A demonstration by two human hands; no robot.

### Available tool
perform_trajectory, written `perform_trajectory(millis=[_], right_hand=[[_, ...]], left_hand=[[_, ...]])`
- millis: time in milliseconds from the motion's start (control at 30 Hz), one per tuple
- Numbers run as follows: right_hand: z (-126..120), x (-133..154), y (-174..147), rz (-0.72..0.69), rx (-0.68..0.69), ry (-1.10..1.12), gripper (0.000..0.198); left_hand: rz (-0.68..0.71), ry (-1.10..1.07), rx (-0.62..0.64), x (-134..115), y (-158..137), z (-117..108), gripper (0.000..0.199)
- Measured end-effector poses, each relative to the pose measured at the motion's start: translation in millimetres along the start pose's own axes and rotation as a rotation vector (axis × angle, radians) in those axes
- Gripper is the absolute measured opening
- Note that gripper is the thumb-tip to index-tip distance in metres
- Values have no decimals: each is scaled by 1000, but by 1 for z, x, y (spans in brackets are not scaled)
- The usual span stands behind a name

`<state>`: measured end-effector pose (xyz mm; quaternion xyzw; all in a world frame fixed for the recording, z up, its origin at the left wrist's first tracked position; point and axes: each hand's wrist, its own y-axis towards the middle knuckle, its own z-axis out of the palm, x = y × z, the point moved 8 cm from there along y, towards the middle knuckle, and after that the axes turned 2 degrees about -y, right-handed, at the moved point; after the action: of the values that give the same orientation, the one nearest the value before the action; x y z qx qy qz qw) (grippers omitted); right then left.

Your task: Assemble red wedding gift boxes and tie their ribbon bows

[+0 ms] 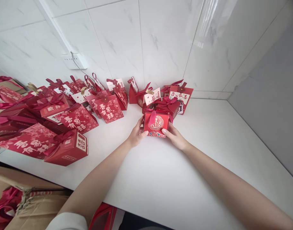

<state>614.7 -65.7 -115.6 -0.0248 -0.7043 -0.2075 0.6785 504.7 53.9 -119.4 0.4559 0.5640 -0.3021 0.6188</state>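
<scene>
A small red gift box [158, 123] with a round gold emblem and a pink ribbon is between my two hands on the white table. My left hand [137, 133] grips its left side, thumb at the front lower edge. On the right side, my right hand [175, 135] presses with its thumb on the front face. Right behind it stands a dark red box with a ribbon bow [169, 104]. A pale-topped box [151, 98] and a red card-like bag [181, 95] with white lettering stand close by against the wall.
Many red gift boxes [76, 118] crowd the left of the white table [180, 188]. A ribboned box [69, 148] sits at the front of that group. Below the left edge is an open cardboard carton [38, 207] holding red ribbon. A socket with a cable [74, 61] is on the tiled wall.
</scene>
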Motion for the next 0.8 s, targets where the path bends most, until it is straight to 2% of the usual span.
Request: perform_trajectory(millis=[100, 200, 267, 367, 433, 567, 633, 700, 800], right_hand=[[-1, 0, 0, 1, -3, 2, 74], [-6, -1, 0, -17, -40, 32, 76], [-14, -4, 1, -37, -114, 42, 78], [-22, -9, 2, -54, -209, 19, 78], [-22, -12, 2, -38, -213, -1, 73], [-14, -8, 1, -25, -114, 6, 69], [-11, -6, 0, -27, -70, 45, 61], [-13, -6, -1, -8, -75, 79, 50], [-16, -6, -1, 3, -82, 99, 54]], left_hand=[[10, 21, -17, -2, -1, -1, 90], [-46, 54, -51, -2, -1, -5, 79], [-137, 46, -109, 3, -1, -12, 71], [-219, 16, -235, 7, -2, -22, 73], [-191, -18, -222, 5, -1, -19, 77], [-79, -28, -64, -3, 0, -1, 101], [-58, -25, -95, -5, 0, -3, 101], [-75, -71, -143, -2, 0, -8, 91], [-47, -155, -130, -1, 2, -11, 94]])
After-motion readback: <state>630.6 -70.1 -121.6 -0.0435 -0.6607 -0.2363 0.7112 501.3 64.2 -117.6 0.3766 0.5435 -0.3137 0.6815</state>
